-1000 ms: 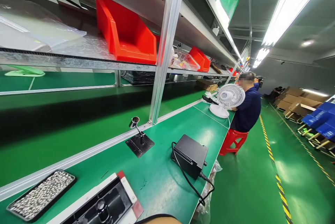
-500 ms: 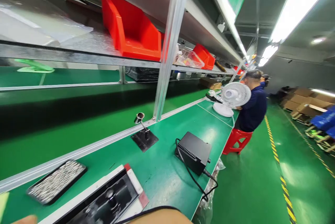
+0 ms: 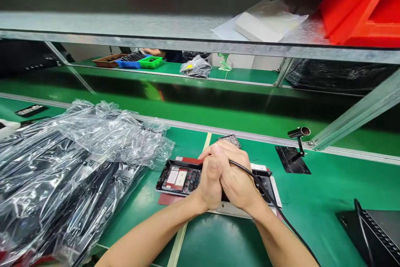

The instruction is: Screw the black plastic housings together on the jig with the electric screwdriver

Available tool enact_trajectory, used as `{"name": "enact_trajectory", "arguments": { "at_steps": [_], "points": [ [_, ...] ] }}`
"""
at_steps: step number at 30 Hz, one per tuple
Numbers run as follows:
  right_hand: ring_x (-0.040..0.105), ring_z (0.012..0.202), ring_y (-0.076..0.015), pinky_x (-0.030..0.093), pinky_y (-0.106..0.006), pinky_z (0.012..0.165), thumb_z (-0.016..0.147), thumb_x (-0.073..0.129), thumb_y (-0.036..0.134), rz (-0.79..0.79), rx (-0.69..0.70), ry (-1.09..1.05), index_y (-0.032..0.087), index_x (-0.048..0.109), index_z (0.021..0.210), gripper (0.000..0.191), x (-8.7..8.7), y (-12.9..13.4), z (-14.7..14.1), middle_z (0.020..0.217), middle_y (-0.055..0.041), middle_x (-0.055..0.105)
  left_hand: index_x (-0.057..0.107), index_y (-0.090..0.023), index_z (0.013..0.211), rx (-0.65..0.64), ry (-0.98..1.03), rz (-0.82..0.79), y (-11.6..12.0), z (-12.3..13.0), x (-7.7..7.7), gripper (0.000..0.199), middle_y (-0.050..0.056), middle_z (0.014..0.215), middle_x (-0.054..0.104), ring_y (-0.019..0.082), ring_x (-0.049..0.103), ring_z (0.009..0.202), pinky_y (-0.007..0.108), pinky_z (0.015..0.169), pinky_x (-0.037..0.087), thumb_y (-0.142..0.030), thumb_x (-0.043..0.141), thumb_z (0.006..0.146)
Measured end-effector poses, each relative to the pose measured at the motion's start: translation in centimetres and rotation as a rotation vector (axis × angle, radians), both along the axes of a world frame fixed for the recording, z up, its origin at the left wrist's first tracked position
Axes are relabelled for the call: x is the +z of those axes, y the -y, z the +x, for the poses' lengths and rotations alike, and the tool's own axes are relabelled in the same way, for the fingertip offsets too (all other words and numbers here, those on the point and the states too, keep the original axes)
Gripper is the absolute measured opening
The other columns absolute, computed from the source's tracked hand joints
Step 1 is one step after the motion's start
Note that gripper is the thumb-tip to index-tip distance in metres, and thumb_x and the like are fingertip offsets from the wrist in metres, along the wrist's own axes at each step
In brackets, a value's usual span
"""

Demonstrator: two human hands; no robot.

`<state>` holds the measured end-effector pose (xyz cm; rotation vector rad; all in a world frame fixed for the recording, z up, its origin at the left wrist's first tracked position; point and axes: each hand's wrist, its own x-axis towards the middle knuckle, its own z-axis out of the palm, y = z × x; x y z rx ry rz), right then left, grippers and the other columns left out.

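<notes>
My left hand [image 3: 212, 181] and my right hand [image 3: 239, 177] are pressed together, fingers closed, over the middle of a black panel [image 3: 193, 179] that lies on a white and red fixture [image 3: 278, 196]. A black cable [image 3: 271, 200] comes out from the top of my right hand and runs down along the right forearm. Whatever the fingers wrap round is hidden. Just behind the hands is a small tray [image 3: 233, 140] of tiny metal parts.
Plastic-wrapped dark parts [image 3: 78, 175] cover the left of the bench. To the right are a black stand with a round holder [image 3: 299, 133] and a black box [image 3: 375, 229]. A shelf [image 3: 156, 44] with a red bin [image 3: 359, 8] crosses above.
The view has swung left from the aisle and seated co-worker to the bench in front. Both hands are now together over the panel; before, only a fingertip and part of an arm showed.
</notes>
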<state>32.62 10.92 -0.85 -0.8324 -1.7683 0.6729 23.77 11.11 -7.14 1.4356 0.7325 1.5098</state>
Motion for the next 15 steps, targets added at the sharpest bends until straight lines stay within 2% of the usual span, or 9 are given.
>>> {"name": "enact_trajectory", "arguments": {
  "at_steps": [3,9,12,15],
  "points": [
    [0.056,0.074,-0.0167,0.043,-0.034,0.076,0.107,0.035,0.038,-0.015,0.003,-0.005,0.021,0.059,0.068,0.048,0.0,0.0,0.2,0.072,-0.0037,0.060,0.053,-0.020,0.082,-0.040,0.038,0.090,-0.1,0.1,0.3,0.054,0.003,0.082,0.053,0.020,0.052,0.079,0.035,0.073,0.049,-0.065,0.028,0.102],
    [0.052,0.071,-0.0160,0.042,-0.034,0.075,0.107,0.037,0.035,-0.006,0.026,-0.045,0.021,0.058,0.070,0.044,-0.4,-0.5,0.1,0.073,-0.0026,0.059,0.054,-0.020,0.086,0.011,-0.019,0.105,-0.2,0.2,1.0,0.051,0.004,0.086,0.056,0.020,0.052,0.080,0.034,0.080,0.049,-0.059,0.027,0.104],
    [0.052,0.070,-0.0164,0.042,-0.034,0.074,0.106,0.038,0.034,-0.009,0.018,-0.054,0.022,0.056,0.068,0.044,-0.5,-0.6,0.1,0.071,-0.0024,0.057,0.057,-0.020,0.087,0.015,-0.036,0.105,-0.2,0.1,0.5,0.053,0.005,0.087,0.060,0.020,0.055,0.082,0.035,0.079,0.049,-0.057,0.026,0.105],
    [0.054,0.070,-0.0164,0.044,-0.034,0.075,0.106,0.039,0.035,-0.001,-0.006,-0.053,0.022,0.056,0.066,0.046,-0.3,-0.7,0.1,0.070,-0.0026,0.056,0.060,-0.021,0.093,0.041,-0.022,0.056,-0.3,0.0,-0.1,0.052,0.006,0.097,0.065,0.023,0.059,0.094,0.038,0.089,0.050,-0.062,0.029,0.103]
  ]
}}
